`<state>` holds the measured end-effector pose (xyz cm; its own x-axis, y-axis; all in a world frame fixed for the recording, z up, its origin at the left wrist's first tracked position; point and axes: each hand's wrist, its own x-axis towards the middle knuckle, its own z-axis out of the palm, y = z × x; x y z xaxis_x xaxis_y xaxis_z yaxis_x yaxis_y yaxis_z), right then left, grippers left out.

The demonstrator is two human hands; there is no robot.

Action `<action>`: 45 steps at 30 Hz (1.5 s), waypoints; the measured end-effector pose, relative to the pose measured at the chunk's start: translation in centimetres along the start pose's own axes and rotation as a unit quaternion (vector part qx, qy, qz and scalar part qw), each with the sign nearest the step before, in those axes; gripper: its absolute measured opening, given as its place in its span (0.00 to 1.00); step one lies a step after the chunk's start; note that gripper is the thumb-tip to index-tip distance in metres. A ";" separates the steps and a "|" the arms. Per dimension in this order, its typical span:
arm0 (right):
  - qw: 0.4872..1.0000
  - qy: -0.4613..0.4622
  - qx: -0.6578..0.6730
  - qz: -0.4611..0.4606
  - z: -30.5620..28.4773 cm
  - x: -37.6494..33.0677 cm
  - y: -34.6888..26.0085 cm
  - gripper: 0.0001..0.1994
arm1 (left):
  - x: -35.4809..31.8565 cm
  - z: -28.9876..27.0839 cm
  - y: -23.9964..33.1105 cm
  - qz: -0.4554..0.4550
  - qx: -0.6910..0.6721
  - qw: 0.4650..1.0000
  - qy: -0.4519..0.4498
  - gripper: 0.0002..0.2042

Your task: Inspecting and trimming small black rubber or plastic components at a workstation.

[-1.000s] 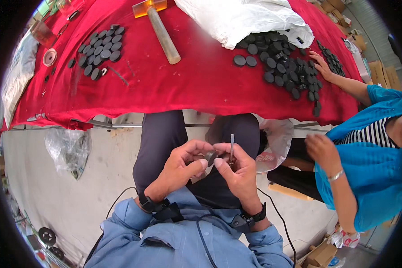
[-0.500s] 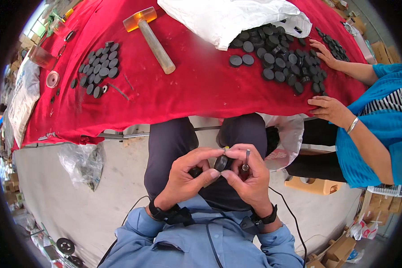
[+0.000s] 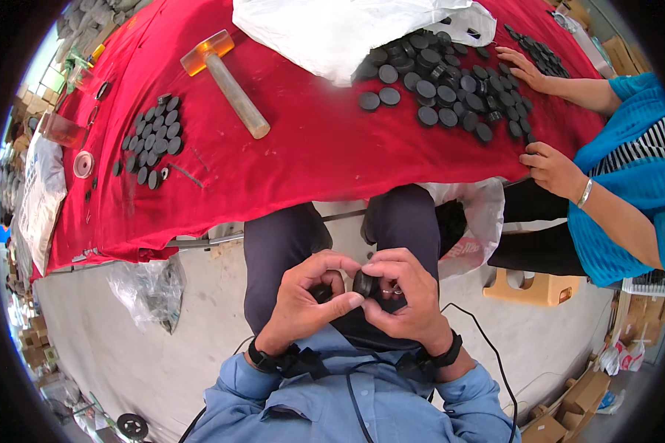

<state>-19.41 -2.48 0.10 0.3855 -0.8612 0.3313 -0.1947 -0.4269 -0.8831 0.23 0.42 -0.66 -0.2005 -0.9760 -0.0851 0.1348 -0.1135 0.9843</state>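
Over my lap, a black round disc (image 3: 363,283) is pinched between the fingertips of both hands, standing on edge. My left hand (image 3: 310,295) has thumb and index finger on its left side, while a second black disc (image 3: 321,293) sits in its curled fingers. Thumb and fingers of my right hand (image 3: 406,295) press the other side of the first disc. A small shiny metal tool (image 3: 393,290) shows among the right fingers; most of it is hidden.
A red-covered table (image 3: 295,166) bears a large heap of black discs (image 3: 447,96), a smaller group (image 3: 154,136), a mallet (image 3: 233,92) and a white sack (image 3: 325,33). At right, a co-worker's hands (image 3: 558,173) rest by the heap. A yellow stool (image 3: 528,288) stands below.
The view has shifted slightly. The disc in my fingers has turned, and the yellow bit at its top no longer shows. The metal tool, upright before, is now mostly hidden in my right hand.
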 end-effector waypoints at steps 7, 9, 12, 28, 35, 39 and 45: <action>0.999 -0.026 -0.005 -0.019 -0.8 0.2 0.0 0.25 | 0.3 -0.4 1.4 -0.061 0.007 0.998 -0.031 0.17; 0.999 -0.030 -0.002 -0.011 -0.9 0.1 0.0 0.24 | 0.3 -0.4 1.5 -0.048 0.016 0.998 -0.036 0.17; 0.999 -0.031 -0.004 -0.012 -0.8 0.1 -0.1 0.24 | 0.1 -0.5 1.0 -0.032 0.033 0.999 -0.022 0.17; 0.992 -0.038 0.049 0.108 -0.7 0.2 -0.1 0.16 | 0.1 -0.5 0.8 0.048 0.062 0.996 0.050 0.16; 0.992 -0.041 0.089 0.075 -0.8 1.0 -0.1 0.21 | 0.2 -0.5 0.7 0.024 0.037 0.999 -0.006 0.15; 0.994 -0.036 0.079 0.067 -0.4 0.5 0.6 0.18 | 0.3 -0.3 -1.1 0.040 0.013 0.999 0.012 0.12; 0.989 0.012 0.069 0.129 -0.1 0.2 -0.2 0.13 | 0.2 0.6 0.3 0.028 0.054 0.997 0.041 0.11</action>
<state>-19.36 -2.58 0.35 0.3173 -0.9436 0.0950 -0.1588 -0.1516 -0.9756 -0.33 0.30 -0.29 -0.1157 -0.9925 -0.0383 0.0368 -0.0428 0.9984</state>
